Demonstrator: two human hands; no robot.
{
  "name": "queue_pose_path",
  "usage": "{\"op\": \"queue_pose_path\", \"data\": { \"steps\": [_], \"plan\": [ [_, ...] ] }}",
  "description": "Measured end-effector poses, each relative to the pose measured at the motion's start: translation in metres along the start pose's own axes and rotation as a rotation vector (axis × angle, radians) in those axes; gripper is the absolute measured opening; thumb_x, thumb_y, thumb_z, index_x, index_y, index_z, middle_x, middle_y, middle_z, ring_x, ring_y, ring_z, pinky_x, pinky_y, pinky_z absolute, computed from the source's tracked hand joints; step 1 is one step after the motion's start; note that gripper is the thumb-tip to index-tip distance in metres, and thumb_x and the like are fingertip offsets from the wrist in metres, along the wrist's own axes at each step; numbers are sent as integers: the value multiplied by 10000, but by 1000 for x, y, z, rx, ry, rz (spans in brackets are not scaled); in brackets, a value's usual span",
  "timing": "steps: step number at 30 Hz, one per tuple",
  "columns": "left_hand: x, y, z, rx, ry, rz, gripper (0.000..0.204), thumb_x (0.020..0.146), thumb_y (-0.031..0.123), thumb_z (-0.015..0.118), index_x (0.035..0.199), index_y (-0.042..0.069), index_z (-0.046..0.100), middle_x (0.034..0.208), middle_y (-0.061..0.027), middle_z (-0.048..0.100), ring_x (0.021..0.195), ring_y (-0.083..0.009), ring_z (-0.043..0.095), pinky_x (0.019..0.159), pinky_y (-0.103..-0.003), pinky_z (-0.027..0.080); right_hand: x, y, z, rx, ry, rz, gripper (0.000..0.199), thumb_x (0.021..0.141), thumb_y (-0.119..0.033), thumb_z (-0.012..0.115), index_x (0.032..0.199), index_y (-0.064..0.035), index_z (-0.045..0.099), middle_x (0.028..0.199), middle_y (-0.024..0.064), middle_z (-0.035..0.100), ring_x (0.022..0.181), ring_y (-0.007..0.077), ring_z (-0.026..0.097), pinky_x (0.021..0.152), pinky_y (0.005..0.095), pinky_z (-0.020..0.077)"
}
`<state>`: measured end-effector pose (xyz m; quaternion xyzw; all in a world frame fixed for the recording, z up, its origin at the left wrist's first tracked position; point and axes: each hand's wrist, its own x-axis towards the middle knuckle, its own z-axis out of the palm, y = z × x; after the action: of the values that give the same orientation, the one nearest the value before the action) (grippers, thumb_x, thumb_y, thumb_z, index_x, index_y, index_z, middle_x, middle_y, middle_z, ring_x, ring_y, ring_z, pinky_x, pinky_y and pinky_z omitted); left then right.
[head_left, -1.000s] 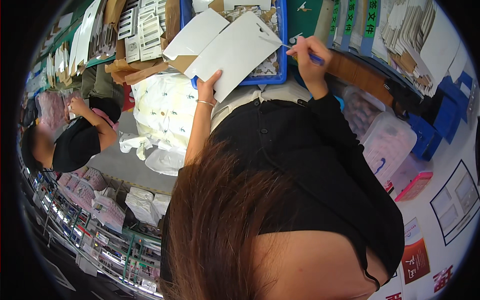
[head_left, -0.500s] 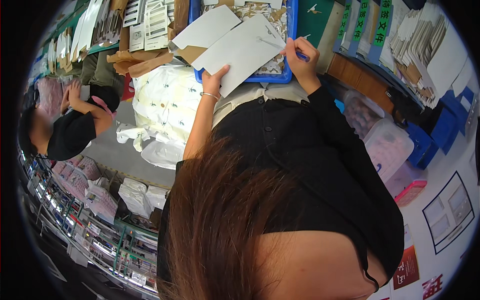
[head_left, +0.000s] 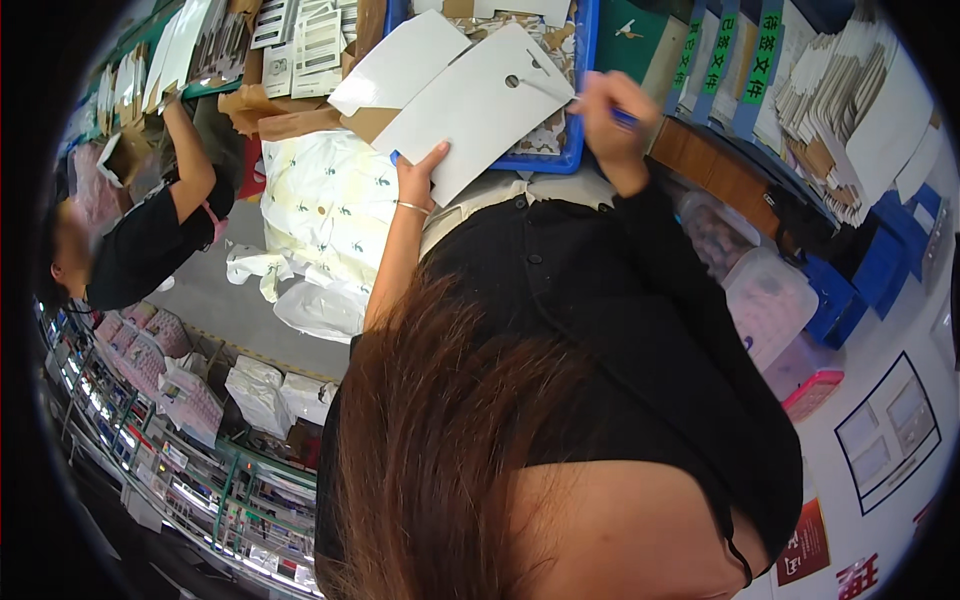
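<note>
My left hand grips the lower left edge of a white card sheet, thumb on top. The sheet slants over a blue bin on my lap side. A dark round hole and a small slit show near its upper right end. My right hand, blurred, is closed round a blue-handled tool with a thin metal shaft. The shaft reaches across the sheet toward the round hole; whether its tip touches is unclear. Another white card piece with a brown flap lies partly under the sheet.
Small card scraps fill the bin. Stacked printed cards stand in an open carton at left. A patterned white plastic bag lies below it. Files and stacked cards are at right. A co-worker sits at far left, one arm raised.
A dark round hole and slit now show in the sheet, which has shifted slightly. My right hand has moved a little right. The co-worker's arm has reached up toward the stacked cards.
</note>
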<state>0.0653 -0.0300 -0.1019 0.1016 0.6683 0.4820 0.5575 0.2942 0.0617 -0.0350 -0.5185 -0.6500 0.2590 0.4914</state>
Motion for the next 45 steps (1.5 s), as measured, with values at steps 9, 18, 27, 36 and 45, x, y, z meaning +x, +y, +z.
{"op": "queue_pose_path", "data": {
  "steps": [9, 18, 27, 36, 45],
  "plan": [
    [-41, 43, -12, -209, -148, -29, 425, 698, 6, 631, 1057, -125, 448, 876, -216, 596, 679, -274, 614, 600, -294, 526, 55, -31, -71, 243, 60, 260, 229, 866, -99, 415, 754, 20, 575, 786, 97, 620, 630, 163, 550, 662, 260, 434],
    [-63, 75, -8, -217, -113, -7, 416, 685, 11, 645, 1055, -78, 479, 894, -178, 598, 675, -223, 603, 598, -278, 518, 46, 11, -28, 921, -538, 1029, 221, 827, -85, 491, 1012, 4, 577, 957, 66, 579, 786, 113, 533, 674, 176, 422],
    [-23, 238, -54, -156, 81, 567, 391, 701, 75, 625, 1049, -69, 521, 916, -148, 598, 746, -201, 587, 678, -267, 474, 73, -17, -52, 815, -494, 772, 276, 877, -138, 432, 1087, 16, 525, 871, 65, 584, 458, 9, 355, 389, 121, 256],
    [155, 374, -94, -164, 445, 457, 400, 716, 87, 638, 1054, -89, 514, 949, -172, 588, 781, -248, 592, 691, -308, 475, 50, -28, -49, 849, -329, 855, 274, 884, -160, 440, 1081, 16, 515, 842, 71, 578, 409, -4, 277, 345, 130, 177],
    [183, 375, -52, 384, 916, 102, 460, 699, 209, 671, 1053, -50, 532, 956, -184, 585, 858, -288, 566, 759, -358, 447, 40, -30, -61, 806, -226, 878, 264, 880, -171, 458, 1065, 5, 527, 833, 68, 575, 399, -2, 263, 338, 136, 160]
  ]
}}
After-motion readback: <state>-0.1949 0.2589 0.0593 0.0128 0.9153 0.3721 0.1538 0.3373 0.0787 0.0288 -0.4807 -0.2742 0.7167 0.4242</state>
